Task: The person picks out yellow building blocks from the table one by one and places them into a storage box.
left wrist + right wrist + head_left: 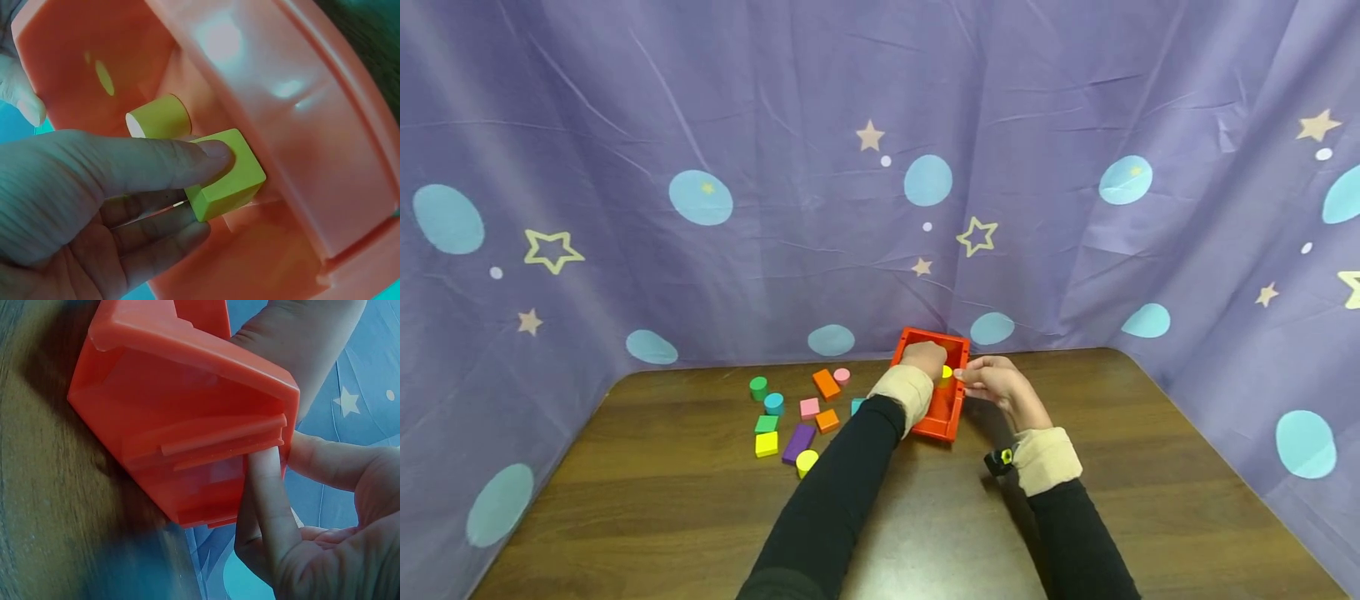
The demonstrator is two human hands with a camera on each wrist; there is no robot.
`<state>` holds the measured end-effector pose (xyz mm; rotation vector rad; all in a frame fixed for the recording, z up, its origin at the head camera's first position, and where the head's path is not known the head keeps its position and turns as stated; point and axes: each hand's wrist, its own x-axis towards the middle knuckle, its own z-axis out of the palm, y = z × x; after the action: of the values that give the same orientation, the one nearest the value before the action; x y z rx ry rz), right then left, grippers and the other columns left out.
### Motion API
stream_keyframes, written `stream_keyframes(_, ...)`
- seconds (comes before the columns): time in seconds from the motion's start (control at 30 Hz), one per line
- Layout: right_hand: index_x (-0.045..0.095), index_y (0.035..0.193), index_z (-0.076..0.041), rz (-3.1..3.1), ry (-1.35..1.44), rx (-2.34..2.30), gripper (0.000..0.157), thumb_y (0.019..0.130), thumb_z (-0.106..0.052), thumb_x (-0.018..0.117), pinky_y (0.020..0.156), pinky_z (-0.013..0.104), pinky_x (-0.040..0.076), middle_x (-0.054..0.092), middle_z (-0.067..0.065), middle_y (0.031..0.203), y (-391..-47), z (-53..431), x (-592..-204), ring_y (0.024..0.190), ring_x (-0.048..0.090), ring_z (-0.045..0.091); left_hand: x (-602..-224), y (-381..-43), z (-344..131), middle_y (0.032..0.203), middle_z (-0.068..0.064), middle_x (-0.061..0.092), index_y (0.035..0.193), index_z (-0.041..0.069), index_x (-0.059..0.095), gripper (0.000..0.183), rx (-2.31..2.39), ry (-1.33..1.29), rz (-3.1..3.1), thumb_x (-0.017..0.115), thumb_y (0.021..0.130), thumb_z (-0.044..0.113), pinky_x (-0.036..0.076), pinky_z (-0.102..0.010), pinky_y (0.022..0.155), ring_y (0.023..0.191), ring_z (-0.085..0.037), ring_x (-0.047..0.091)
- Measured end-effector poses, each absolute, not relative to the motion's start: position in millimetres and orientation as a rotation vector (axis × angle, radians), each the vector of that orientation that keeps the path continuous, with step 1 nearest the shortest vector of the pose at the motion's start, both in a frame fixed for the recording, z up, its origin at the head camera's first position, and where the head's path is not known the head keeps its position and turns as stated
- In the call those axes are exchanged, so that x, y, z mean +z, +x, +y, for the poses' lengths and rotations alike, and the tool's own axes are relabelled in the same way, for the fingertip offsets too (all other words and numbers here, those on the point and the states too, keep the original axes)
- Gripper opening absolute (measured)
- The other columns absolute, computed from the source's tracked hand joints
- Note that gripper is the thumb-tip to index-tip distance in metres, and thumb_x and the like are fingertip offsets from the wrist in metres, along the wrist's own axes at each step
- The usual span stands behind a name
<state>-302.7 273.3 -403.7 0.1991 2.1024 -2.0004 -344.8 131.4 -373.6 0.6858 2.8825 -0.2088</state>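
Observation:
My left hand [925, 358] reaches down into a red plastic bin [934, 429]. In the left wrist view its thumb and fingers pinch a yellow rectangular block [240, 178] inside the bin. A yellow cylinder [164, 117] lies beyond the thumb, partly covered by it. At the bin's right side, my right hand [1006, 390] holds the wall, the thumb at the rim and the fingers against the outside, as the right wrist view shows. The head view hides the left fingers behind the hand and sleeve.
Left of the bin, several loose blocks lie on the wooden table [625, 500], among them a purple block [798, 444], an orange block [827, 384], a green cylinder [758, 387] and a yellow cylinder [807, 462]. A patterned purple curtain [790, 208] hangs behind the table.

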Motion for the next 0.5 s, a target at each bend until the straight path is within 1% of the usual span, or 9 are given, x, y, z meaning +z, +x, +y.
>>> stream_keyframes(0.27, 0.051, 0.104, 0.004, 2.1, 0.194, -2.012, 0.013, 0.095, 0.004, 0.06, 0.065, 0.019, 0.058, 0.066, -0.005, 0.08, -301.7, 272.3, -403.2, 0.071, 0.064, 0.004, -375.0, -346.3, 128.8, 0.127, 0.001, 0.072, 0.12, 0.017, 0.074, 0.024, -0.242, 0.687, 2.898, 0.062, 0.099, 0.012, 0.059, -0.037, 0.091, 0.112, -0.015, 0.069)
stream_keyframes(0.5, 0.051, 0.102, 0.003, 2.095, 0.191, -2.014, 0.011, 0.095, 0.005, 0.059, 0.065, 0.019, 0.058, 0.066, -0.005, 0.079, -301.5, 271.8, -403.3, 0.07, 0.064, 0.004, -373.5, -344.3, 127.5, 0.128, 0.001, 0.071, 0.121, 0.019, 0.074, 0.025, -0.252, 0.696, 2.896, 0.062, 0.1, 0.014, 0.058, -0.036, 0.092, 0.112, -0.015, 0.068)
